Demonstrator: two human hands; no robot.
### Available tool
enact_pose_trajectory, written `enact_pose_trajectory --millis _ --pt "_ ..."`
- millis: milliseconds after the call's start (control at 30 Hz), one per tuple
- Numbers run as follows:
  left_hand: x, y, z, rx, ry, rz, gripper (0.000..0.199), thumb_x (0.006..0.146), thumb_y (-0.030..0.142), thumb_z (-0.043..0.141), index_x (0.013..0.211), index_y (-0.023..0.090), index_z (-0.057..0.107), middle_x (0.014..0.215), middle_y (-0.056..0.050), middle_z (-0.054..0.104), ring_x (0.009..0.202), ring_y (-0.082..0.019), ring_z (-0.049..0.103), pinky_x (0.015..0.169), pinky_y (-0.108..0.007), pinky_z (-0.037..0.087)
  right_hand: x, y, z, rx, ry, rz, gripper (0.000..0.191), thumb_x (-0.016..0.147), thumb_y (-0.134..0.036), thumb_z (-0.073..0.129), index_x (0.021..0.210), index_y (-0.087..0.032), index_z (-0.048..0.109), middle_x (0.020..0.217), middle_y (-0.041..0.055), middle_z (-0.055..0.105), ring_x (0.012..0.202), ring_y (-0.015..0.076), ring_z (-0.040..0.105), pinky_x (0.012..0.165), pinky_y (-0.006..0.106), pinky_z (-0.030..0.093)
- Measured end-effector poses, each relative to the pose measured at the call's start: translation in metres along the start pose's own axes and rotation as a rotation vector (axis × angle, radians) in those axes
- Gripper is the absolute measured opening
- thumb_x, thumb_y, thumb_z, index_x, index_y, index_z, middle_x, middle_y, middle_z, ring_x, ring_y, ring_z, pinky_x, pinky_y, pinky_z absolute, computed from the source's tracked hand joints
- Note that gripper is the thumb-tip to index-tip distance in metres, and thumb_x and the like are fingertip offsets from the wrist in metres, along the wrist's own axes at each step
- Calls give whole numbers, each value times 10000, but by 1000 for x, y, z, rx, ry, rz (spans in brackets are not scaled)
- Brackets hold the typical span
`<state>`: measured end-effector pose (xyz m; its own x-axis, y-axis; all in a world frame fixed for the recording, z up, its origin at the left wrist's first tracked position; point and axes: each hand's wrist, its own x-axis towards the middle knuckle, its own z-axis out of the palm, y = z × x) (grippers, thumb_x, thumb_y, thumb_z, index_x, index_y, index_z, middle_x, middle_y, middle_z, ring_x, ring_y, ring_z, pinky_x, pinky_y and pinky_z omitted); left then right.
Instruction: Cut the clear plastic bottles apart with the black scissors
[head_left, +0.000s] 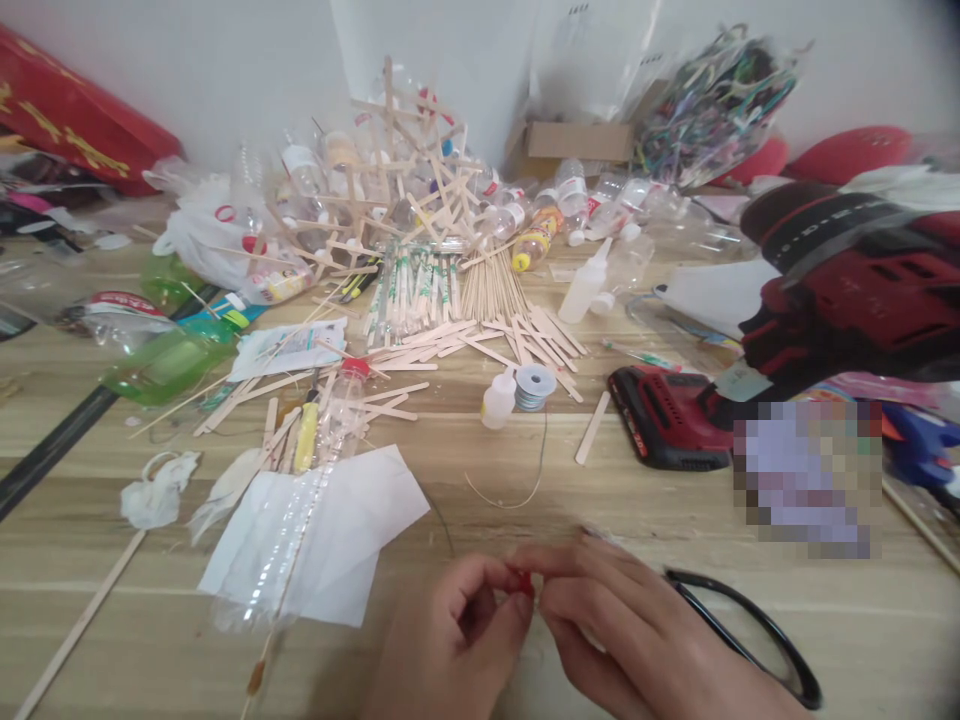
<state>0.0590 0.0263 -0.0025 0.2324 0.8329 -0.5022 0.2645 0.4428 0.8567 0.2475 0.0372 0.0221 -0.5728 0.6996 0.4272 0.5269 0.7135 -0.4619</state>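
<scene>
My left hand [476, 620] is closed at the bottom centre, its thumb and forefinger pinching a small red piece [524, 579]. Against it from the right, my right hand [600, 610] has its fingertips on the same red piece, its fingers bent together. What the piece is cannot be made out. A thin wire [536, 480] curves over the wood beyond the hands, close to a wire spool [535, 384] and a small glue bottle [499, 398]. Black-framed glasses [780, 630] lie beside my right wrist.
A red and black power drill [847, 290] stands at the right. Clear plastic bottle [277, 540] on white paper [375, 510] at left. Wooden sticks [442, 340], a yellow-handled tool [306, 436] and a green bottle [172, 360] lie farther back, before piled bottles and a cardboard box [577, 141].
</scene>
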Motion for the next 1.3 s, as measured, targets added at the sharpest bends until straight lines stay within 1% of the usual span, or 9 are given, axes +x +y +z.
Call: enact_pose_trajectory --millis 67,167,333,567,767,867,1000,1167,1300 --pt "-2 2 0 68 11 18 311 848 454 558 895 221 760 652 15 552 625 -163 493 585 -271 339 -1 0 1 36 -12 30 233 939 -19 434 978 -224 538 995 20 745 952 127 723 905 233 574" --pt "-4 2 0 152 36 64 301 862 419 541 932 238 770 698 -8 633 651 -180 545 615 -283 377 -5 0 6 61 -2 73 217 972 -34 422 1022 -232 496 982 14 729 898 123 721 808 217 577" --pt "-4 1 1 216 84 171 256 860 382 577 907 240 785 715 -27 671 697 -202 595 647 -297 417 -11 1 11 31 11 120 197 994 -52 402 1021 -242 447 872 -20 706 764 118 706 704 218 546" --pt "-6 3 0 232 34 155 276 880 384 559 979 261 786 806 -44 732 746 -218 638 687 -318 445 -16 4 16 -15 75 127 177 1002 -84 385 1024 -247 450 774 -44 686 619 120 686 598 214 507" --pt "-6 4 -1 301 -8 291 225 880 257 564 952 262 776 946 -47 774 928 -245 681 813 -334 469 -16 3 19 -86 62 166 140 1023 -127 391 989 -250 448 702 -70 631 552 107 642 547 194 479" --pt "-5 3 -2 334 -36 321 208 903 256 563 944 250 767 949 -54 779 921 -240 693 797 -321 491 -16 4 20 -100 70 160 142 1023 -127 393 995 -253 452 692 -72 629 548 107 640 536 188 473" --pt "-3 0 -2 383 -53 362 205 912 218 549 940 234 751 924 -54 781 906 -231 696 776 -303 502 -17 2 23 -105 102 169 144 1012 -133 400 959 -260 443 625 -94 603 477 105 605 489 187 449" --pt "-1 -3 -1 447 -73 440 204 924 205 544 887 212 745 888 -66 775 854 -223 696 756 -294 483 -13 1 26 -98 115 194 140 997 -125 398 974 -256 439 646 -77 626 486 113 620 500 186 465" --pt "-2 -3 -2 471 -56 425 198 922 208 556 884 212 750 881 -66 774 837 -223 695 742 -296 470 -15 2 28 -87 145 218 114 987 -143 423 979 -255 446 674 -67 626 496 115 619 495 189 470"
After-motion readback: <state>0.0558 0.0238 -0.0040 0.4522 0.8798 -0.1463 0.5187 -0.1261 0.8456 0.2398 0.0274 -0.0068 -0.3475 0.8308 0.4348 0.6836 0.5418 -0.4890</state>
